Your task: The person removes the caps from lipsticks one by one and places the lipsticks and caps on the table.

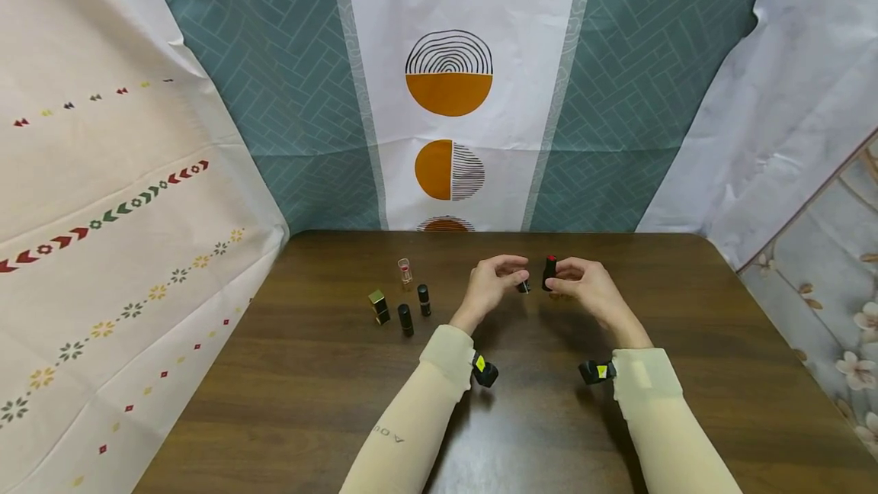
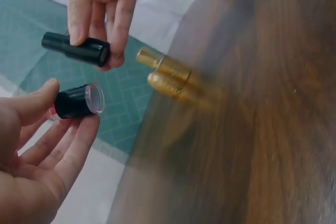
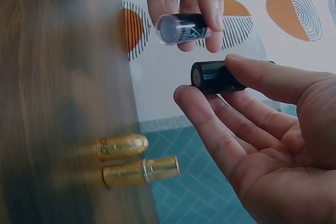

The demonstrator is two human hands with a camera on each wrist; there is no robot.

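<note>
in the head view, a person's left hand pinches a short black cylinder with a clear rim between thumb and fingers. just to its right, the right hand holds a glossy black stepped tube upright, a red tip on top. the two pieces are near each other but apart, over the far part of a brown wood-grain table. on the table, left of the hands, stand a small clear tube with a pinkish-red middle, a square gold-and-black case, a round black tube on the far side and another round black tube on the near side.

in the left wrist view, the left thumb and fingertips grip the cylinder by its sides, clear rim facing down, a bit of red showing by the thumb. a slim gold metallic tube and a round-topped gold metallic piece stand upright on the table, close together, their lower parts blurred.

in the right wrist view, the right thumb and fingers hold the stepped tube, flat base down. the cylinder bears pale lettering too small to read.
</note>
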